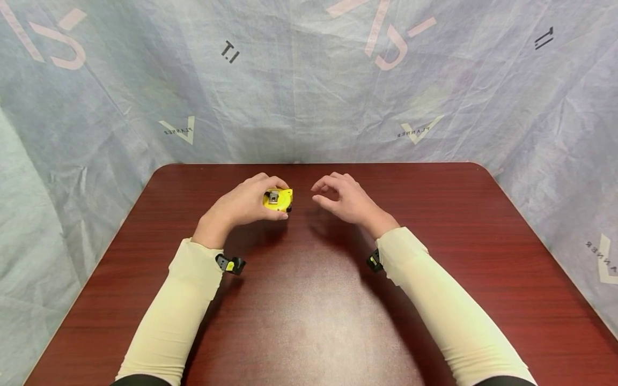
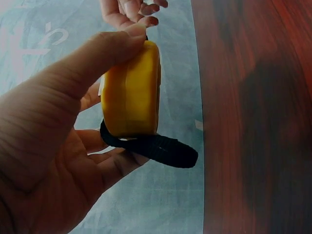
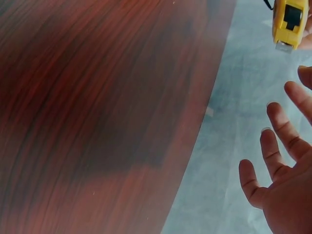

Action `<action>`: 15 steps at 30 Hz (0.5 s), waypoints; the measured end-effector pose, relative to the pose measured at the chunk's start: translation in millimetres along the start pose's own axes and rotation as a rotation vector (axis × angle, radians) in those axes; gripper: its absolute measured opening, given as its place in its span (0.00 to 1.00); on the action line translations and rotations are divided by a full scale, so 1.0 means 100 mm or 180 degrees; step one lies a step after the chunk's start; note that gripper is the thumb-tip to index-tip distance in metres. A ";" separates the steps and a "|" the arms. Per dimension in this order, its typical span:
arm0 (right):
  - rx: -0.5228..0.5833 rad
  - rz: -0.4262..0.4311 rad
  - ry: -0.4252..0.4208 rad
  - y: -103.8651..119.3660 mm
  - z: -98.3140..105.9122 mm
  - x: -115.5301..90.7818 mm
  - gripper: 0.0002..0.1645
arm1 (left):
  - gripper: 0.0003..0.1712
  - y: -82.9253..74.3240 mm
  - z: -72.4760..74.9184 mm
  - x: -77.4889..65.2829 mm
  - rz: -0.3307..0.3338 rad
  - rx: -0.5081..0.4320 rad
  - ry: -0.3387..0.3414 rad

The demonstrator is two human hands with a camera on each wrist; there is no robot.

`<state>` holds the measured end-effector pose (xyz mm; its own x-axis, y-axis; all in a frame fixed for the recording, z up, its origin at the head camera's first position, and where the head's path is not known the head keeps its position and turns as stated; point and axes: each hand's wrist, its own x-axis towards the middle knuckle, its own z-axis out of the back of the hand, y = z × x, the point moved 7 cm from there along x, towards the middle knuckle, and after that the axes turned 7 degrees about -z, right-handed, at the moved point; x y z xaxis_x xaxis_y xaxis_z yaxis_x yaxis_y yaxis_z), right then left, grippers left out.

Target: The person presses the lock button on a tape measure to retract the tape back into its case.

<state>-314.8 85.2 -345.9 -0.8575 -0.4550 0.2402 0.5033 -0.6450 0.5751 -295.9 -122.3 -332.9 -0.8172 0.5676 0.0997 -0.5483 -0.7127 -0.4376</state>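
Observation:
A yellow tape measure (image 1: 279, 200) is held above the table by my left hand (image 1: 246, 202), its thumb on one side and fingers on the other. In the left wrist view the yellow case (image 2: 132, 92) shows edge-on, with a black wrist strap (image 2: 168, 150) hanging below it. Its metal hook end (image 3: 284, 47) and a black lock button (image 3: 292, 17) face the right wrist camera. My right hand (image 1: 345, 198) hovers a short gap to the right of the tape measure, fingers loosely bent and holding nothing.
Both hands are over a dark red wood-grain table (image 1: 309, 300). Behind it and along its sides hangs a grey-blue printed cloth (image 1: 289, 96). Small black wrist cameras (image 1: 230, 264) sit at the cuffs of the pale sleeves (image 1: 164, 316).

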 end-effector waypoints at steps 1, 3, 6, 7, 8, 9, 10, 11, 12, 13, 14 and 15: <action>-0.0011 -0.0012 0.0009 -0.02 0.01 -0.01 0.12 | 0.36 0.01 0.00 -0.01 0.0009 0.0006 0.0005; -0.0029 -0.0034 0.0023 -0.05 0.02 -0.02 0.12 | 0.36 0.02 0.00 -0.02 0.0022 -0.0001 0.0011; -0.0078 -0.0057 0.0033 -0.09 0.06 -0.05 0.14 | 0.36 0.05 0.01 -0.04 0.0058 0.0004 0.0018; -0.0093 -0.0064 0.0036 -0.10 0.07 -0.06 0.14 | 0.36 0.06 0.02 -0.05 0.0073 0.0009 0.0017; -0.0116 -0.0074 0.0039 -0.11 0.08 -0.07 0.14 | 0.36 0.07 0.02 -0.05 0.0090 0.0009 0.0020; -0.0139 -0.0078 0.0041 -0.13 0.09 -0.08 0.14 | 0.36 0.07 0.02 -0.06 0.0107 0.0013 0.0022; -0.0153 -0.0086 0.0042 -0.15 0.11 -0.09 0.14 | 0.36 0.08 0.03 -0.07 0.0124 0.0013 0.0025; -0.0156 -0.0094 0.0042 -0.16 0.12 -0.11 0.14 | 0.36 0.09 0.03 -0.08 0.0137 0.0008 0.0030; -0.0156 -0.0100 0.0037 -0.18 0.14 -0.12 0.14 | 0.36 0.10 0.03 -0.09 0.0150 0.0008 0.0036; -0.0165 -0.0110 0.0030 -0.19 0.16 -0.14 0.13 | 0.36 0.11 0.03 -0.10 0.0159 0.0006 0.0036; -0.0165 -0.0120 0.0026 -0.21 0.18 -0.15 0.13 | 0.36 0.12 0.04 -0.11 0.0166 0.0007 0.0037; -0.0157 -0.0128 0.0024 -0.22 0.20 -0.17 0.13 | 0.36 0.13 0.04 -0.12 0.0170 0.0010 0.0034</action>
<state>-313.9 119.2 -346.9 -0.8765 -0.4325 0.2116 0.4731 -0.6924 0.5448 -294.0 -140.3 -336.0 -0.8434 0.5332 0.0666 -0.5045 -0.7433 -0.4393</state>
